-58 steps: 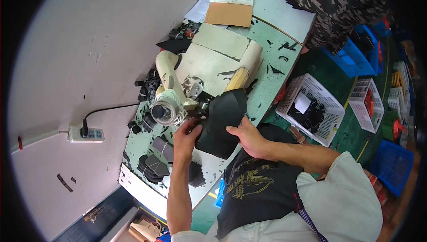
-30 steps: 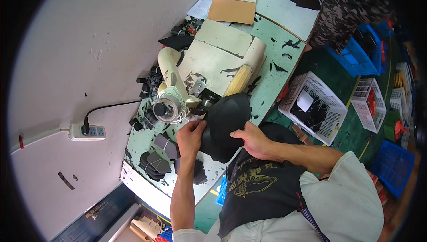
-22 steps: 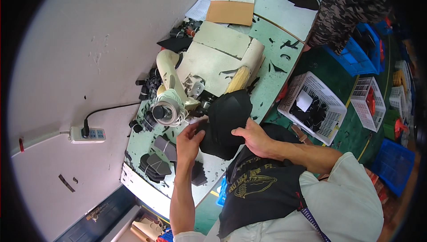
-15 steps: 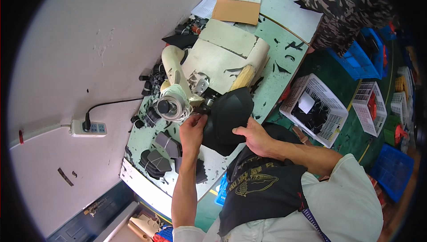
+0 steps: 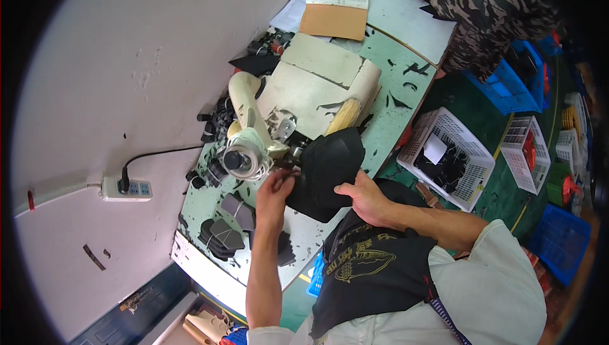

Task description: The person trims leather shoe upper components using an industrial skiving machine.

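Note:
A broad, floppy black sheet-like piece (image 5: 333, 166) lies across the working end of a cream-coloured bench machine (image 5: 311, 82). My right hand (image 5: 369, 199) grips its right edge, thumb on top and the other fingers hidden underneath. At the opposite edge, close to the machine's metal head, my left hand (image 5: 274, 198) holds the piece with bent fingers, their tips partly hidden. A round lamp head (image 5: 244, 153) wrapped in white cord hangs just beyond my left hand. Bundled stacks of dark cut pieces (image 5: 222, 238) rest on the table to the left.
Black scraps litter the pale green table (image 5: 396, 72). An open notebook (image 5: 336, 6) lies at the back. On the left wall is a power strip (image 5: 127, 189). A white crate (image 5: 472, 186) and a blue crate (image 5: 507, 91) stand at right, near a person in camouflage (image 5: 495, 15).
My left hand's fingers have shifted slightly and look a little more spread along the black piece's edge. The piece has moved only slightly. The whole view has shifted a little.

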{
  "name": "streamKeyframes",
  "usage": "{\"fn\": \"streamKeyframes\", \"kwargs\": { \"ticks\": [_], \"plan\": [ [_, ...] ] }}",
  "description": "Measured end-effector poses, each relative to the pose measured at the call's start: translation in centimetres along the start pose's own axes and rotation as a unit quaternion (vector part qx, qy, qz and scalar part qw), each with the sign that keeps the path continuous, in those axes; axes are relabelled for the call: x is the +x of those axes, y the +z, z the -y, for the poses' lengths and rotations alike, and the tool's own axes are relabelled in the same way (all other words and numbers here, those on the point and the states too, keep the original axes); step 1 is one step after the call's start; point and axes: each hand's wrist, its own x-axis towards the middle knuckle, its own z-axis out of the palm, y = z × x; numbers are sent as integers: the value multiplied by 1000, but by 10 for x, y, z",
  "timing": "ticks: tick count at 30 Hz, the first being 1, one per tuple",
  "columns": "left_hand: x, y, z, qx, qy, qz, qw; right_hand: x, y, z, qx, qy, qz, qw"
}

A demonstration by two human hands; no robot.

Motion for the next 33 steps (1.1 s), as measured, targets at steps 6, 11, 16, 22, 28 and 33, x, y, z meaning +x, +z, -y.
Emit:
{"fn": "streamKeyframes", "kwargs": {
  "ticks": [6,11,16,22,28,33],
  "plan": [
    [-16,3,-9,147,-77,-63,984,-12,-6,6,56,84,92,991],
    [-10,14,-13,155,-39,-110,981,-6,-8,-5,72,91,78,990],
    [0,24,-8,93,-10,-90,992,2,-15,0,49,48,37,997],
    [-88,17,-54,249,158,-29,955,-6,-21,98,-426,82,309,846],
    [-93,43,-88,300,-5,267,916,-6,-6,100,-491,145,480,713],
    [-113,37,-46,155,-70,219,961,-32,3,87,-487,83,395,774]
  ]
}}
